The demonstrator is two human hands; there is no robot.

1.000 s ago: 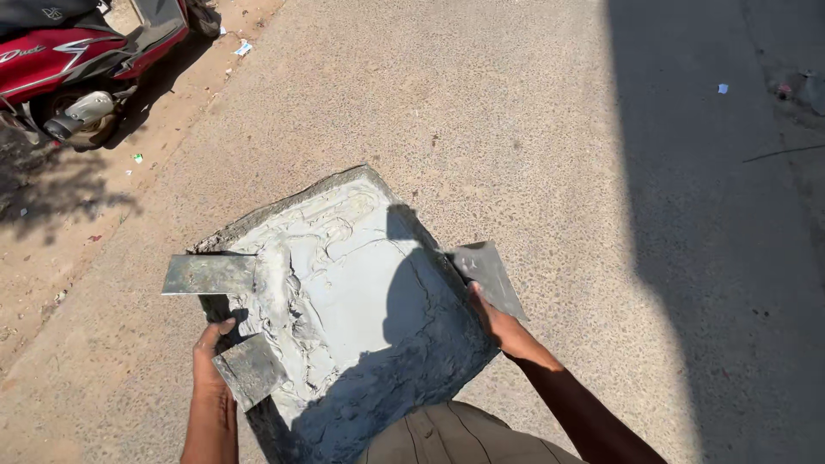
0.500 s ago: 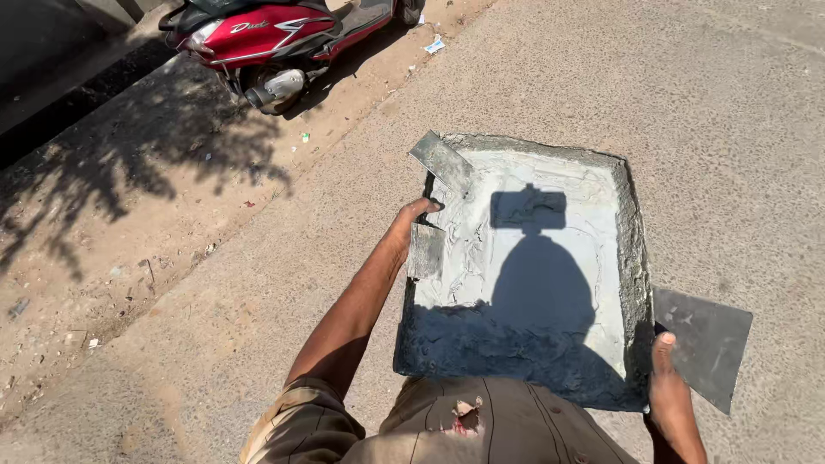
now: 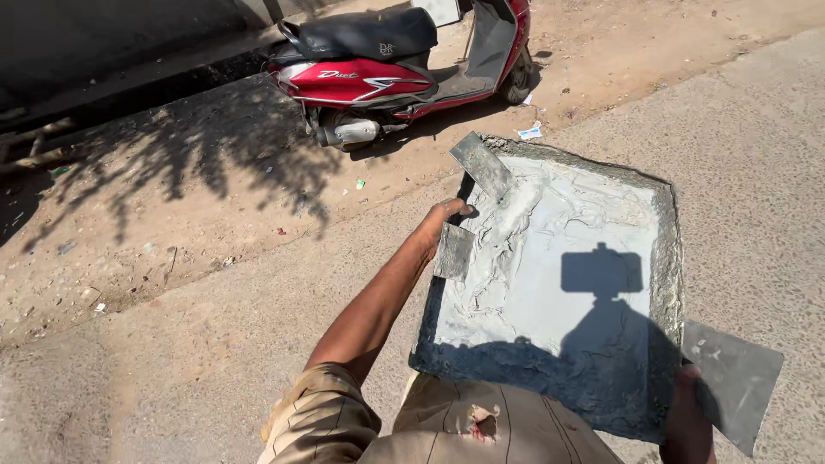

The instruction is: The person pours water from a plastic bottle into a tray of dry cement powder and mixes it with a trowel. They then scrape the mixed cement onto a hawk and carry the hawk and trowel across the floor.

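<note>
A square metal tray (image 3: 663, 258) smeared with wet grey plaster is carried in front of me. My left hand (image 3: 440, 222) grips its left edge, along with small flat metal blades (image 3: 453, 251); a larger scraper blade (image 3: 481, 163) sticks up at the tray's far left corner. My right hand (image 3: 687, 417) holds the tray's near right corner together with a wide flat trowel blade (image 3: 730, 378). My head's shadow falls across the plaster.
A red scooter (image 3: 387, 73) is parked on the dirt strip ahead left. Tree shadow covers the dirt (image 3: 172, 172). A concrete road (image 3: 756, 129) stretches to the right. Litter scraps (image 3: 529, 131) lie near the scooter.
The view has swung further left and closer to the scooter. Both hands keep their hold on the tray and tools.
</note>
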